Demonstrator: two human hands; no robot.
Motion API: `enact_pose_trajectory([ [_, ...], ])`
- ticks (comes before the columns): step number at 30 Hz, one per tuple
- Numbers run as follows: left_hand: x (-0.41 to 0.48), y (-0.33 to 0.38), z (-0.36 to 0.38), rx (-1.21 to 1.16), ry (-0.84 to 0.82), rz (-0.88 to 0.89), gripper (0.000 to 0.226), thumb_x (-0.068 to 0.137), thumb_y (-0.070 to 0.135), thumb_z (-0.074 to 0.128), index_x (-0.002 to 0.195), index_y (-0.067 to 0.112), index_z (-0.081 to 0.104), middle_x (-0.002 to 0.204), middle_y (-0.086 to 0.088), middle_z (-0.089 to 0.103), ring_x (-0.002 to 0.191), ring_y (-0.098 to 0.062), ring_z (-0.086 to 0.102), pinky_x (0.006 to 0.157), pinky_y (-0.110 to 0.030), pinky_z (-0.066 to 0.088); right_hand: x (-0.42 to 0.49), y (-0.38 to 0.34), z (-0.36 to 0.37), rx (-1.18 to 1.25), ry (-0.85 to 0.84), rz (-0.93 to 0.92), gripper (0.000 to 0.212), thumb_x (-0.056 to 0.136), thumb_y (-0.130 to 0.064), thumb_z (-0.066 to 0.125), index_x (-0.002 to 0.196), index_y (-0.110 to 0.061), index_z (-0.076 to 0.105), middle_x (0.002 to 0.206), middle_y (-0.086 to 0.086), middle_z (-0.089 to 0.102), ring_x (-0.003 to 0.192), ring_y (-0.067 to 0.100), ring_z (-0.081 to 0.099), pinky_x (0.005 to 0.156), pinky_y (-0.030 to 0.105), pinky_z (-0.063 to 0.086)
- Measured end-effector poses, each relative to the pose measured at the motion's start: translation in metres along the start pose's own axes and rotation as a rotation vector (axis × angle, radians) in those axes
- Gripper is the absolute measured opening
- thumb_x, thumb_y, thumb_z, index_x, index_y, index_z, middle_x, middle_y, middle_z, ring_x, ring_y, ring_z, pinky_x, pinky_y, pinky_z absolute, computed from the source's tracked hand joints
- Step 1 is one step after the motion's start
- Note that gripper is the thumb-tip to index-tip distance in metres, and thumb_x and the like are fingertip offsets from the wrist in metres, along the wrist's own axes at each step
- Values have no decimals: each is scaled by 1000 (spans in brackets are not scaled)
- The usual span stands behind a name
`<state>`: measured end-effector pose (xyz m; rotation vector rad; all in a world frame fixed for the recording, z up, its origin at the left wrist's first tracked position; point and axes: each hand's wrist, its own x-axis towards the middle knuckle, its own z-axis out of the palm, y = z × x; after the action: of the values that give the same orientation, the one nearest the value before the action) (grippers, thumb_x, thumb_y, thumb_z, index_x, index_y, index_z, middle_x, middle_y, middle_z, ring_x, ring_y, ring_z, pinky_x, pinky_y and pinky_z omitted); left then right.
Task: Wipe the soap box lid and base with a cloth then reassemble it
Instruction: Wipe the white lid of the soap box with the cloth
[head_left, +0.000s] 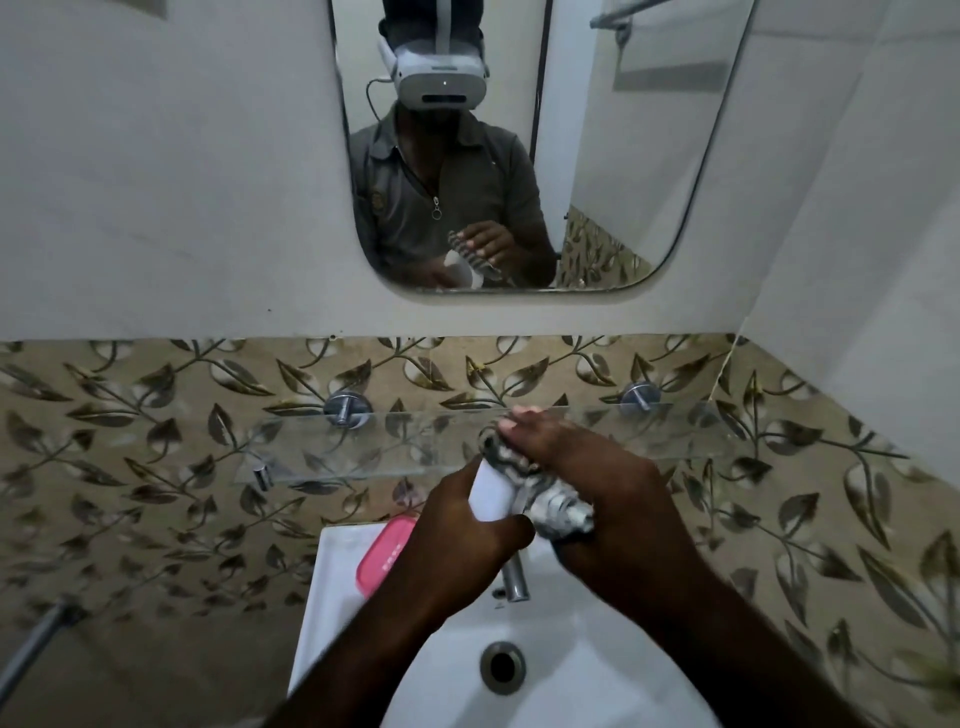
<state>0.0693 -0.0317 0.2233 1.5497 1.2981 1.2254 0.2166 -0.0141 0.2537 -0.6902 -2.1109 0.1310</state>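
My left hand (457, 535) grips a white soap box part (491, 493) above the sink, thumb curled over its near edge. My right hand (587, 488) holds a grey-and-white patterned cloth (550, 506) bunched against that white part, fingers curled over the cloth. The pink soap box part (382, 558) lies flat on the sink's back left ledge, partly hidden by my left hand. I cannot tell which part is the lid and which the base.
A white sink (332, 613) with a chrome tap (514, 579) and drain (501, 667) lies below my hands. A glass shelf (363, 441) on chrome brackets crosses the leaf-patterned tiles. A mirror (519, 156) above reflects a person wearing a headset.
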Motion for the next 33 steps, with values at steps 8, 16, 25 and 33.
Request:
enact_pose_trajectory([
  [8,-5,1,0,54,30,57,31,61,19,60,86,37,62,72,21,66,64,4,58,56,-10,41,-1,2,5,97,149,180,60,68,1,60,120,-30,64,117,-21,64,111,2,62,98,22,48],
  [16,-4,-2,2,82,70,94,31,69,10,64,83,37,63,72,24,66,64,8,59,54,-9,42,1,-3,7,37,177,178,54,71,-1,55,118,-23,67,116,-16,67,111,0,62,95,17,47],
  [25,-4,0,-1,130,58,102,29,68,19,62,86,42,63,78,22,68,72,6,62,59,-9,45,-2,-5,13,74,138,153,52,71,0,57,116,-21,69,122,-13,66,117,7,60,101,32,47],
  [33,0,-1,-2,103,26,119,28,74,32,59,101,28,66,95,15,71,92,5,64,75,-10,47,-2,-5,15,-111,74,-25,47,76,-1,54,120,-9,67,128,5,64,122,16,57,106,29,42],
])
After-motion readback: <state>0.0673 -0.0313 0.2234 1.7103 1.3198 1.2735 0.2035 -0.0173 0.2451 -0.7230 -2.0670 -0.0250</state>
